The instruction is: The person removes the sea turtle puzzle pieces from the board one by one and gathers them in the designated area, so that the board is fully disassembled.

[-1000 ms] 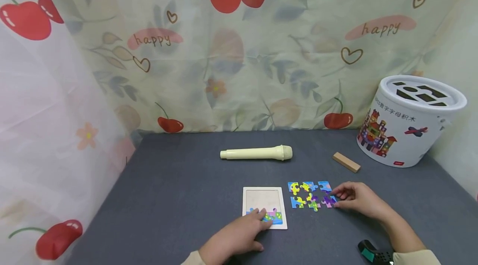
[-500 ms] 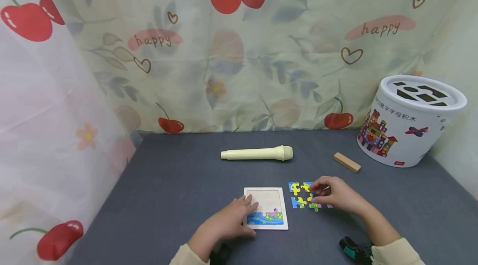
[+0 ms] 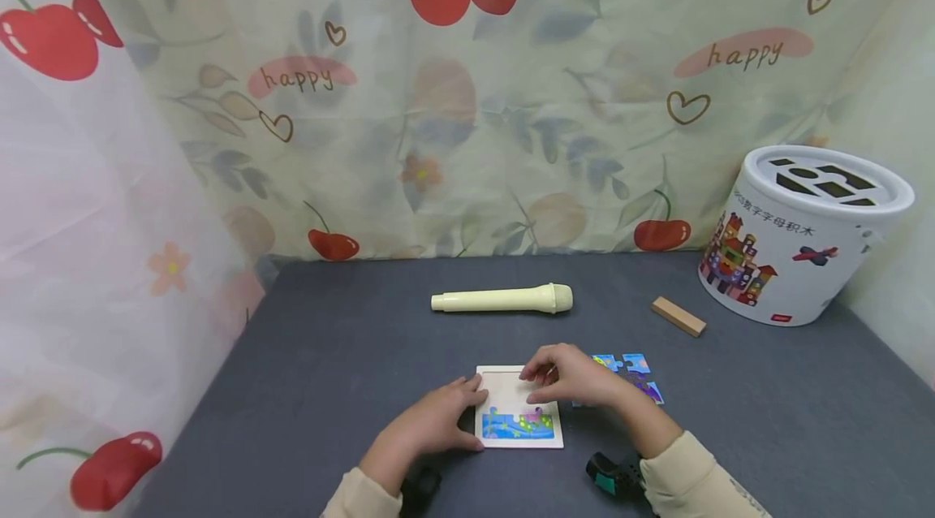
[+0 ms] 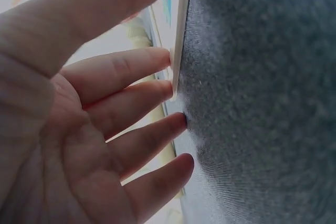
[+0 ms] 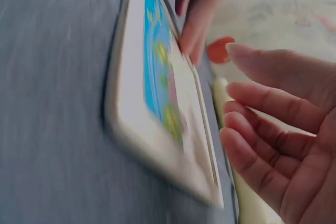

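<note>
A square puzzle tray (image 3: pixel 557 430) with a pale rim lies on the table, a strip of joined colourful pieces (image 3: pixel 514 425) along its near side. My left hand (image 3: pixel 438 419) rests at the tray's left edge, fingers extended; in the left wrist view, fingertips touch the rim. Over the tray's bare upper part hovers my right hand (image 3: pixel 570 376), fingers loosely bent. The right wrist view shows a gap between its thumb and fingers, with nothing visible in it. To the right lie loose puzzle pieces (image 3: pixel 635 364), some hidden behind the right hand and forearm.
A cream toy microphone (image 3: pixel 504 300) lies beyond the tray. Farther right are a small wooden block (image 3: pixel 678 317) and a large white bucket (image 3: pixel 796 242) with a slotted lid. A printed curtain (image 3: pixel 467 136) hangs behind the table.
My right hand has travelled left from the loose pieces to above the tray. My left hand has drawn back left from the joined pieces to the tray's edge.
</note>
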A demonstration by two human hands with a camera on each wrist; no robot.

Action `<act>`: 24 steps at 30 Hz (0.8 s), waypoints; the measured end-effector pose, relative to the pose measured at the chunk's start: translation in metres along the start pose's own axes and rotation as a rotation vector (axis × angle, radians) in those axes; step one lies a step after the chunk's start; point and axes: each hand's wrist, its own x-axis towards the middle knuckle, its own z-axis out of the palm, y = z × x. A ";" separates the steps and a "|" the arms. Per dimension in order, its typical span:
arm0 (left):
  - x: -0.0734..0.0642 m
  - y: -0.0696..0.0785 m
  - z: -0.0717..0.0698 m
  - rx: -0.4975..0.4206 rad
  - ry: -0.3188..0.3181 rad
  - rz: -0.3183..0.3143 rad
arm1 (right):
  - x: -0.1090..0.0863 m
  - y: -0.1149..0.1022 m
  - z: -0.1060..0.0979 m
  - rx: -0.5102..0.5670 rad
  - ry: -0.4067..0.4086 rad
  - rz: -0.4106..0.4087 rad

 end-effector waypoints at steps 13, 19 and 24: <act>-0.001 -0.002 -0.001 -0.006 0.067 -0.005 | 0.025 -0.027 0.035 -0.016 -0.082 0.067; -0.002 -0.003 -0.001 0.000 0.085 0.005 | 0.025 -0.030 0.042 0.025 -0.066 0.073; -0.003 -0.002 -0.001 -0.013 0.069 0.001 | 0.023 -0.031 0.047 0.064 -0.045 0.096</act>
